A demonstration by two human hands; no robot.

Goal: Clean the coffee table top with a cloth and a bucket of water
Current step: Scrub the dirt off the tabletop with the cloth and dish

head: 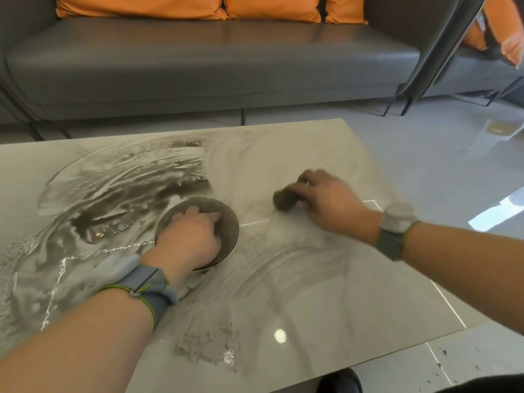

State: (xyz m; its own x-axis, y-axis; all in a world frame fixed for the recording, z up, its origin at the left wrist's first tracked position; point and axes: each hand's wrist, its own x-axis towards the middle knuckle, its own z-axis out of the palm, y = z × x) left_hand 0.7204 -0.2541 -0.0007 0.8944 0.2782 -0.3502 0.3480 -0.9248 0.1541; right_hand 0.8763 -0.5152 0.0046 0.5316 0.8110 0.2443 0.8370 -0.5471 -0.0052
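The coffee table (326, 293) has a glossy marble-patterned top, with wet streaks across its left half. My right hand (326, 202) presses a bunched dark cloth (285, 199) against the table right of centre; the hand is blurred with motion. My left hand (188, 236) rests on a round dark dish (231, 222) near the table's middle, its fingers over the rim and inside it. Both wrists wear grey bands. No bucket is in view.
A grey sofa (198, 66) with orange cushions (141, 7) runs along the far side of the table. A chair with thin dark legs (408, 100) stands at the back right. Shiny tiled floor (453, 165) lies to the right.
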